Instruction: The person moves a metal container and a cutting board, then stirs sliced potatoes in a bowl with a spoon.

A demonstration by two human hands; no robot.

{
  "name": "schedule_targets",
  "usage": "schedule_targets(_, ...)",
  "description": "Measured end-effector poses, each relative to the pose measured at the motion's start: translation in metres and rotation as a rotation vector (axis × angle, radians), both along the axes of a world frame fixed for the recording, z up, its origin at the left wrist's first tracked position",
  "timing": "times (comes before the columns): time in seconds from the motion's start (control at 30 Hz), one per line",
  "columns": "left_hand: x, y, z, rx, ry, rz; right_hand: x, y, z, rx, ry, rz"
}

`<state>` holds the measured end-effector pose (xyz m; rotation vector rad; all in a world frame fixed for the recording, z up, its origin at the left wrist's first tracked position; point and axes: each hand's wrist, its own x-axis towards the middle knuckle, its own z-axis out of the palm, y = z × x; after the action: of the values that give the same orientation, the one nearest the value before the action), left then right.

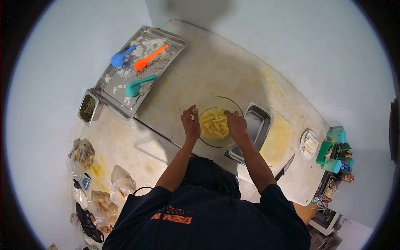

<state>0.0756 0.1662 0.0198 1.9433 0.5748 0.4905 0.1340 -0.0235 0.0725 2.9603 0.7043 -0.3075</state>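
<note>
A round glass bowl [216, 143] holds yellow cut sticks [213, 124] in the middle of the table. My left hand [191, 122] is at the bowl's left rim, its fingers closed on the glass. At the right rim, my right hand [236, 124] has its fingers wrapped round something I cannot make out; a small dark rounded end shows by the fingertips, over the sticks. An oblong metal pan [261, 125] stands just right of the bowl, partly behind my right forearm.
At upper left, a metal tray [139, 68] bears blue, orange and teal scoops. A yellow-stained board [277, 139], a knife [286, 166] and a plate of white pieces [308, 144] are at right. Plastic bags [104, 204] lie at lower left; teal-lidded containers [336, 135] stand far right.
</note>
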Motion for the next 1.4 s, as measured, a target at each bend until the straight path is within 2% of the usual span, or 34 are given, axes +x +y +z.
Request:
schedule_targets(0.2,0.0,-0.001,0.001,0.032,0.005,0.009,-0.007,-0.001,-0.027,0.153,0.117,-0.094)
schedule_targets(0.4,0.0,0.0,0.004,0.04,0.057,0.002,-0.018,-0.013,-0.033,0.257,0.208,0.071)
schedule_targets(0.6,-0.001,-0.002,0.006,0.01,0.029,0.011,-0.042,-0.009,0.018,0.167,0.274,0.068)
schedule_targets(0.7,-0.001,-0.002,0.006,0.005,0.014,0.021,-0.039,-0.021,0.046,0.234,0.328,0.109)
schedule_targets(0.8,-0.001,-0.002,0.006,0.035,0.029,0.017,-0.029,-0.022,0.049,0.134,0.209,0.058)
schedule_targets(0.9,-0.001,-0.001,0.0,0.065,0.0,0.017,-0.022,-0.013,0.04,0.052,0.062,-0.022)
schedule_targets(1.0,0.0,-0.002,0.0,0.066,0.027,0.042,-0.023,-0.007,0.02,0.0,0.045,0.023)
schedule_targets(1.07,0.0,-0.003,0.002,0.024,0.029,0.026,-0.026,-0.008,0.002,0.026,0.092,0.042)
schedule_targets(1.2,-0.001,-0.001,0.004,0.003,-0.006,0.006,-0.03,-0.007,0.009,0.055,0.216,0.071)
schedule_targets(1.3,-0.001,-0.001,0.005,0.004,0.006,-0.006,-0.032,-0.012,-0.011,0.124,0.279,0.085)
schedule_targets(1.4,-0.001,-0.002,0.004,0.012,0.003,0.005,-0.04,-0.008,-0.018,0.309,0.264,0.09)
